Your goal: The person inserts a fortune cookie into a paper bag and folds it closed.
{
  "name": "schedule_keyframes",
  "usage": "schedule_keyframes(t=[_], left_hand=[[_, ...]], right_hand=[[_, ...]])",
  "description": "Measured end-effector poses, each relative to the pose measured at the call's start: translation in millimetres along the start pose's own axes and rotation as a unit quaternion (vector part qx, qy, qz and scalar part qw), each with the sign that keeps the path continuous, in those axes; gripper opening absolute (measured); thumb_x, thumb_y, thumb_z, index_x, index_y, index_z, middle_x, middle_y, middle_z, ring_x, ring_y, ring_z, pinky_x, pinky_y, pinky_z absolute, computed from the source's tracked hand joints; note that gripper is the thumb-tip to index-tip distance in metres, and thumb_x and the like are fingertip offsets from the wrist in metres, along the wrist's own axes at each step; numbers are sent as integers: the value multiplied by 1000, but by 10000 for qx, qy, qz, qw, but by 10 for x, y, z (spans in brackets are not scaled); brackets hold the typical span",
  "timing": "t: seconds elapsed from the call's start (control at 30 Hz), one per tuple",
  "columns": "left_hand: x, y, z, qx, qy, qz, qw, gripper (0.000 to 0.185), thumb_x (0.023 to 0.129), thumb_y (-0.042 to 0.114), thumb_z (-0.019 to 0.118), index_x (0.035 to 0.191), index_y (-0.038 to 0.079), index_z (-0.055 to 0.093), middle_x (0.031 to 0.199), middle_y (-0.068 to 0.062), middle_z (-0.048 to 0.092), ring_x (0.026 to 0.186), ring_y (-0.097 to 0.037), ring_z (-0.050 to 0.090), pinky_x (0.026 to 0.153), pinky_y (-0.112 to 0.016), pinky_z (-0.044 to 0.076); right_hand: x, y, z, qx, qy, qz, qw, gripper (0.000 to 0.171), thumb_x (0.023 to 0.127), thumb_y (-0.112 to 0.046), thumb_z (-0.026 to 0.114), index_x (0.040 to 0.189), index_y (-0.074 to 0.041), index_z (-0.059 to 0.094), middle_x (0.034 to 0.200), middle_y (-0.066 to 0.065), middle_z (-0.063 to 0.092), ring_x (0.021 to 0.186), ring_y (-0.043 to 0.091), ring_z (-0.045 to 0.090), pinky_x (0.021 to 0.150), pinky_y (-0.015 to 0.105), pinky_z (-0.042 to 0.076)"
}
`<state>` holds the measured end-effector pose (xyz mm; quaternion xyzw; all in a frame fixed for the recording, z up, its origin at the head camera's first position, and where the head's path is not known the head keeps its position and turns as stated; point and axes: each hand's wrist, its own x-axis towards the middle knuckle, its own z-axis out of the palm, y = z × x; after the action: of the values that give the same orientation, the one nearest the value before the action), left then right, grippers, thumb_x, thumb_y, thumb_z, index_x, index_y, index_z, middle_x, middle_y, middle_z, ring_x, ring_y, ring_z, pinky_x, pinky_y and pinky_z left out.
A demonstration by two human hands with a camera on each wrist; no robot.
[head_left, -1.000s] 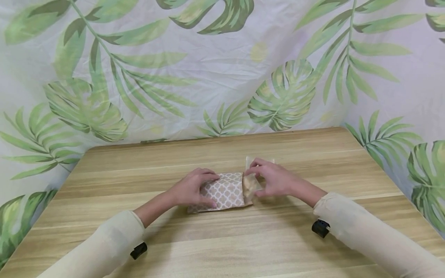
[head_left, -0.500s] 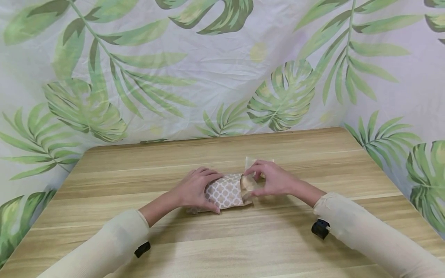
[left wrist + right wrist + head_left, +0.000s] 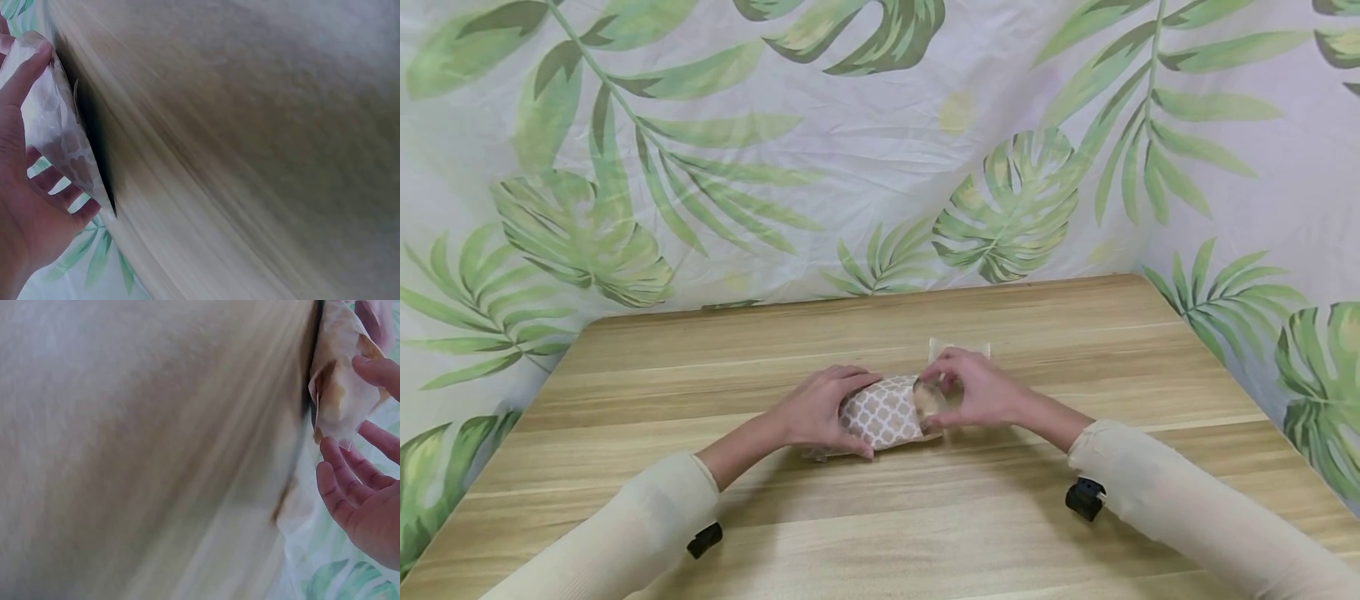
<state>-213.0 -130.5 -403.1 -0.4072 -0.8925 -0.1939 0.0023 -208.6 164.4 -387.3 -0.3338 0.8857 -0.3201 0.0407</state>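
Note:
A tan paper bag (image 3: 880,412) with a white lattice print lies on the table, its mouth facing right. My left hand (image 3: 820,408) grips it across its left half, thumb along the near edge and fingers over the far one. The bag bulges and its mouth gapes. A translucent packet (image 3: 929,402) with pale beige contents sits partly inside that mouth. Its outer end is between the thumb and fingers of my right hand (image 3: 981,390). In the right wrist view the thumb presses on the wrinkled packet (image 3: 344,400), with the fingers curled below it.
Just behind my right hand a flat translucent piece (image 3: 958,344) shows on the wooden table (image 3: 880,517), partly hidden by the hand. A leaf-printed cloth (image 3: 865,150) hangs along the table's back edge. Dark devices sit under both sleeves.
My left hand has shifted slightly right and wrapped further over the bag, which now bulges. My right hand has moved a little left with the packet, and less of the packet shows outside the mouth.

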Motion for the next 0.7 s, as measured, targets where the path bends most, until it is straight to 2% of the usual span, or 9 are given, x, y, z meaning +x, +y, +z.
schedule_keyframes(t=[0.23,0.43,0.6,0.7], left_hand=[[-32,-51,5,-101,63,110,9999,101,66,53,93,145,2,58,140,-19,61,129,-39,57,105,-57,48],[-40,-58,14,-174,50,35,9998,101,65,52,93,146,3,57,141,-19,60,130,-38,56,106,-57,47],[-42,-48,19,-191,19,-41,9998,103,64,52,94,147,4,56,142,-19,59,132,-38,54,108,-57,46],[-43,-35,13,-185,14,-43,9998,103,64,53,93,147,4,57,142,-18,59,132,-38,54,108,-57,45]], right_hand=[[-42,-37,-135,-121,170,-39,9998,53,72,-11,85,122,-2,72,112,9,64,90,22,63,81,45,56],[-42,-43,-130,-51,141,-33,9999,51,74,-16,86,122,-2,71,109,8,66,91,24,65,81,46,56],[-27,-42,-21,80,118,-20,9999,55,76,-27,92,121,-1,71,109,6,68,93,22,66,82,41,56],[-18,-43,43,221,112,89,9997,56,76,-28,92,120,-1,71,108,5,69,93,20,66,84,39,56]])
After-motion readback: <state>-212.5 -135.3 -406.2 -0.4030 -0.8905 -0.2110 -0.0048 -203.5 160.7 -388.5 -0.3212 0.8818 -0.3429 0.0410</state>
